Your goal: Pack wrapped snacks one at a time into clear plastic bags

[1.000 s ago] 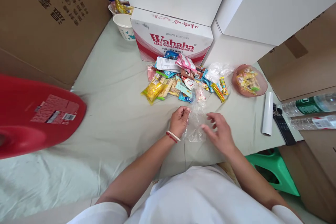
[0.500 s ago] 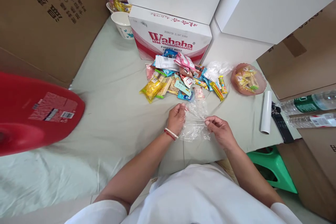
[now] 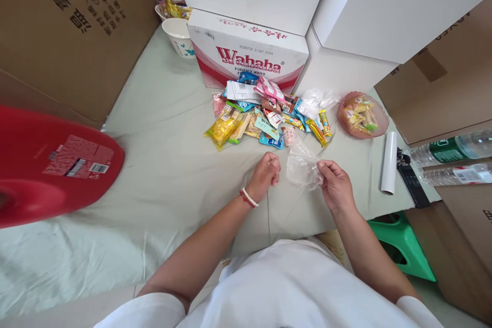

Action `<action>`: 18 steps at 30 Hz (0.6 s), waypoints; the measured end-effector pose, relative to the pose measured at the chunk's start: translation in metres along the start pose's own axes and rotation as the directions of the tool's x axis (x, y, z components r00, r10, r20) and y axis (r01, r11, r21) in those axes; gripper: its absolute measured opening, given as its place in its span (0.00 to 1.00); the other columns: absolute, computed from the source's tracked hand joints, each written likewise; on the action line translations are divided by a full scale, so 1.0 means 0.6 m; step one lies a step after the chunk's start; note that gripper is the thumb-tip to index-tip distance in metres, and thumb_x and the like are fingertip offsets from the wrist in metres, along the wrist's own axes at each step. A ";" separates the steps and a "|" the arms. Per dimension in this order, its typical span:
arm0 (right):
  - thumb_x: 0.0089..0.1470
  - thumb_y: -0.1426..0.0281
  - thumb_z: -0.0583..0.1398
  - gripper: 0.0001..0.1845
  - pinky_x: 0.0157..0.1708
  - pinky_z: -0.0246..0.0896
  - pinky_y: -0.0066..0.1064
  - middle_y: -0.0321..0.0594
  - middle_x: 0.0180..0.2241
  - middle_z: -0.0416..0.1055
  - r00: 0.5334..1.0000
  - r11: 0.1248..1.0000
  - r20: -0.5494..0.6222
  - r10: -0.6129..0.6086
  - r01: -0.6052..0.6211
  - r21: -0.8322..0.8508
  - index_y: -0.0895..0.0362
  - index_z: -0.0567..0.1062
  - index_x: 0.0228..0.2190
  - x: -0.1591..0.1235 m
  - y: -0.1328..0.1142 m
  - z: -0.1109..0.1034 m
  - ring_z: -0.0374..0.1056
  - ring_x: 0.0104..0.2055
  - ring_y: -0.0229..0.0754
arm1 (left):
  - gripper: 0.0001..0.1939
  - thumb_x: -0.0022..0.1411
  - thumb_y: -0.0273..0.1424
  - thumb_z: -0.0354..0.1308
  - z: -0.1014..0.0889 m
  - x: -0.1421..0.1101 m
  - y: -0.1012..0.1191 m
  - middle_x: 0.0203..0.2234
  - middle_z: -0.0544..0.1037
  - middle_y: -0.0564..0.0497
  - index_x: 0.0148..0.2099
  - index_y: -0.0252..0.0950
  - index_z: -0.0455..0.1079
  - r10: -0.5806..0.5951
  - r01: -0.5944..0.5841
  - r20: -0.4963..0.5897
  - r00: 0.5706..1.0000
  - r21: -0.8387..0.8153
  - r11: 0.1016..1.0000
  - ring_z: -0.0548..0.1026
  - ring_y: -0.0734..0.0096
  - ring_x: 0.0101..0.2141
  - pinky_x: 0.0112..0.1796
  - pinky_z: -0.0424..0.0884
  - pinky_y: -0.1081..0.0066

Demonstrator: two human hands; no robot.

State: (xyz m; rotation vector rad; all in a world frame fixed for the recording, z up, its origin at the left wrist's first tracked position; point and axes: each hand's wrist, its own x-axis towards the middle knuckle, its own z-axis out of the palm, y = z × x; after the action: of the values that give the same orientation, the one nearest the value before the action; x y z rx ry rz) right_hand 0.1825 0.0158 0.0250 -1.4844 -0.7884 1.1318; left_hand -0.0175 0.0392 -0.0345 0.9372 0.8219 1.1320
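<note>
A person in a white short-sleeved shirt (image 3: 277, 287) has both hands, apart, above a surface covered in pale green cloth (image 3: 165, 143). The right hand (image 3: 337, 184) pinches the edge of a crumpled, clear, thin plastic bag (image 3: 302, 166) between thumb and fingers; the bag spreads out to that hand's left, in the gap between the two hands. The left hand (image 3: 264, 177) is curled in on itself, just beside the bag and apart from it; I can't tell from here whether anything is inside it. A white beaded bracelet and a red one (image 3: 249, 198) circle the left wrist. Just beyond the hands lies a loose heap of small, brightly wrapped snacks (image 3: 232, 120) in yellow, blue, pink and brown, in front of a white and red cardboard carton printed "Wahaha" (image 3: 249, 59). A bunched piece of whitish clear plastic (image 3: 317, 103) sits at the heap's right end, near a round, translucent pink bowl (image 3: 382, 130) of yellow-wrapped snacks. Farther right are a white roll (image 3: 389, 164), a long black object (image 3: 414, 187) and two clear plastic bottles (image 3: 448, 149) lying on their sides. A large, rounded red object with a label (image 3: 61, 184) stands at the far left.
</note>
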 end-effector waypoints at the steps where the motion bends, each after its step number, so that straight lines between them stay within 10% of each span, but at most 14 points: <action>1: 0.43 0.57 0.73 0.18 0.22 0.49 0.27 0.29 0.21 0.62 1.000 1.000 -0.022 -0.019 0.019 0.010 0.54 0.77 0.29 0.004 -0.001 0.004 0.53 0.22 0.33 | 0.33 0.53 0.64 0.60 0.004 -0.005 -0.004 0.27 0.67 0.57 0.40 0.39 0.62 0.024 -0.027 0.049 0.999 0.055 0.998 0.63 0.78 0.22 0.21 0.58 0.76; 5: 0.45 0.58 0.72 0.16 0.22 0.50 0.27 0.29 0.21 0.61 0.998 0.998 -0.026 -0.065 0.065 0.011 0.54 0.77 0.29 0.010 -0.004 0.027 0.53 0.22 0.32 | 0.42 0.36 0.51 0.77 0.020 -0.017 -0.017 0.41 0.69 0.50 0.50 0.38 0.66 0.105 -0.107 0.024 0.994 0.294 0.950 0.66 0.72 0.33 0.28 0.65 0.73; 10: 0.47 0.58 0.71 0.15 0.23 0.51 0.28 0.30 0.24 0.63 0.998 0.998 0.040 -0.050 0.052 -0.039 0.54 0.77 0.31 0.005 0.004 0.032 0.54 0.24 0.34 | 0.11 0.54 0.37 0.66 0.014 -0.005 -0.026 0.33 0.72 0.51 0.33 0.38 0.70 0.170 -0.136 -0.090 0.981 0.299 0.945 0.69 0.69 0.35 0.35 0.65 0.71; 15: 0.46 0.54 0.70 0.20 0.24 0.53 0.29 0.31 0.26 0.64 0.999 0.983 0.024 0.022 -0.018 -0.180 0.55 0.76 0.33 0.006 0.022 -0.015 0.55 0.25 0.35 | 0.09 0.59 0.34 0.57 -0.006 0.010 -0.028 0.28 0.71 0.54 0.29 0.39 0.62 0.152 -0.116 -0.224 0.963 0.168 0.979 0.68 0.72 0.30 0.33 0.65 0.72; 18: 0.53 0.51 0.66 0.21 0.29 0.60 0.33 0.36 0.32 0.70 0.982 0.866 -0.018 -0.188 0.157 -0.476 0.54 0.76 0.39 -0.008 0.014 -0.034 0.60 0.28 0.38 | 0.11 0.57 0.36 0.59 -0.005 0.010 -0.021 0.29 0.72 0.54 0.29 0.39 0.62 0.156 -0.121 -0.225 0.962 0.159 0.980 0.68 0.73 0.30 0.32 0.65 0.73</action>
State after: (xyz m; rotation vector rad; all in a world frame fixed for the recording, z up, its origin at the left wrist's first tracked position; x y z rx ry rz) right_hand 0.1995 0.0025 0.0176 -1.7966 -1.1894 0.7800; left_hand -0.0141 0.0436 -0.0479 1.0042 1.0558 1.3377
